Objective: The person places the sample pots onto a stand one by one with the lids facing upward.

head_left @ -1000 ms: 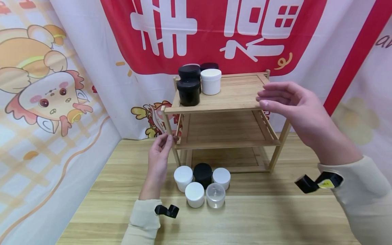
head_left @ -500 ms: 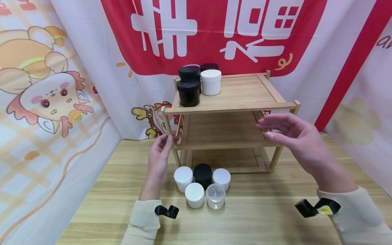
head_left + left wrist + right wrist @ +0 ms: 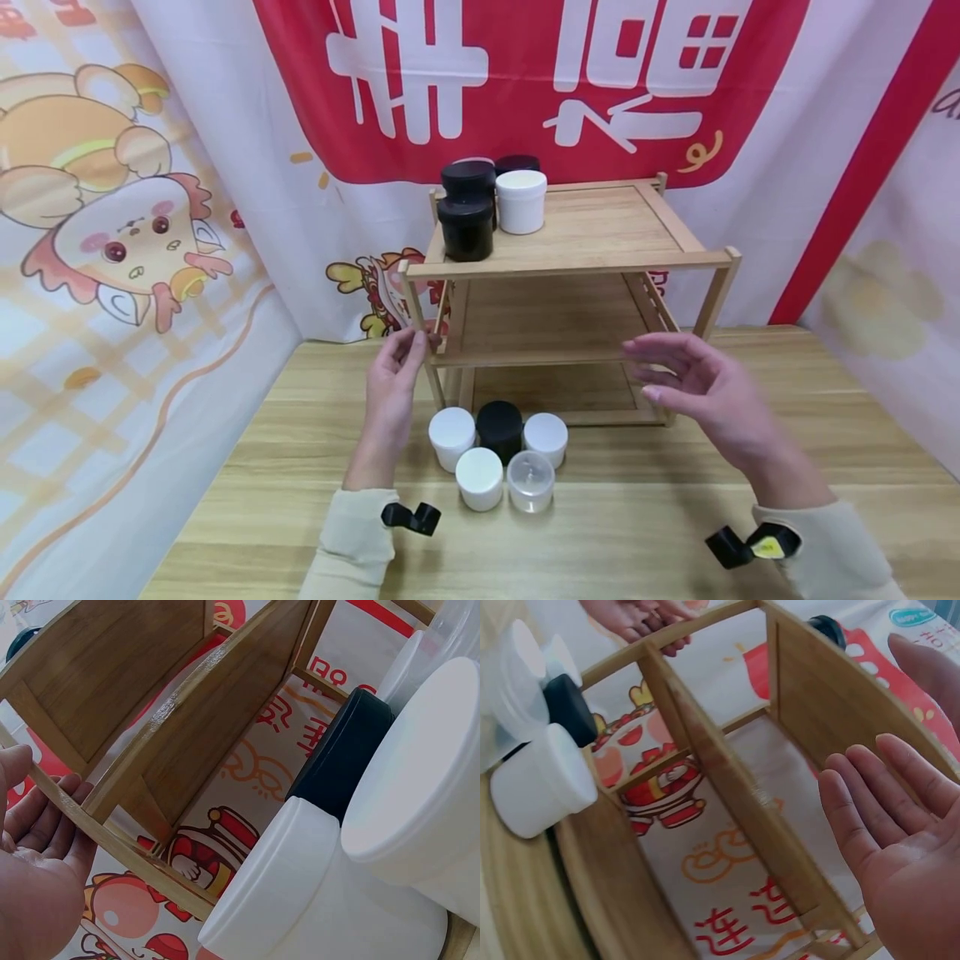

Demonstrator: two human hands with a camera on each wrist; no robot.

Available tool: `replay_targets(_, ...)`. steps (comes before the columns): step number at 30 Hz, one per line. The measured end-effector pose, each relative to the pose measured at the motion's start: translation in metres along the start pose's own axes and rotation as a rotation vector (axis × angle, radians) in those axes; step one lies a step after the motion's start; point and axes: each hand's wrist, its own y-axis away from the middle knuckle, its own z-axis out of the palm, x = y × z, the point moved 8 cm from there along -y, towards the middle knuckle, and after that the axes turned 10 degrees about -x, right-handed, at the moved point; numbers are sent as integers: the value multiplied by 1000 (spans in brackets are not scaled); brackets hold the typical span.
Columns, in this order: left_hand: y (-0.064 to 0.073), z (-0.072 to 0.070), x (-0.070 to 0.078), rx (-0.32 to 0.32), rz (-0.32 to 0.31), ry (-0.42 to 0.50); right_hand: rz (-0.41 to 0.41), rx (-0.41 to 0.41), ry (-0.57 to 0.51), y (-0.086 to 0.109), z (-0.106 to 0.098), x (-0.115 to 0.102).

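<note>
A three-tier wooden shelf rack (image 3: pixel 555 317) stands on the table. My left hand (image 3: pixel 395 367) holds its front left post, the thumb on one side and the fingers behind it in the left wrist view. My right hand (image 3: pixel 701 387) is in front of the rack's right side, palm inward, its fingers loosely bent and nothing in them. On the table before the rack, several lidded jars are grouped: white jars (image 3: pixel 479 479), a black jar (image 3: pixel 499 427) and a clear jar (image 3: pixel 531 483). On the top tier's left, black jars (image 3: pixel 466 233) and a white jar (image 3: pixel 521 204) stand together.
The middle and bottom tiers (image 3: pixel 551 390) show bare wood. Behind the rack hangs a white and red printed cloth (image 3: pixel 615 100); another printed cloth (image 3: pixel 112 208) lines the left side. The wooden table (image 3: pixel 622 542) extends in front and to the right.
My right hand has come down from the top tier's right front corner to about the height of the middle tier. The left hand stays at the post, and the jars have not moved.
</note>
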Motion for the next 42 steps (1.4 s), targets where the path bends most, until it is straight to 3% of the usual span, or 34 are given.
replay_targets(11,1,1,1,-2,18,2,-24,-52,14,7,10,29)
replay_targets(22,2,2,2,0,39,20,13,-71,37,11,13,44)
replay_targets(31,0,0,2,5,32,1,181,-11,169,11,10,68)
replay_targets(42,1,1,2,-3,24,1,305,21,339,9,11,98)
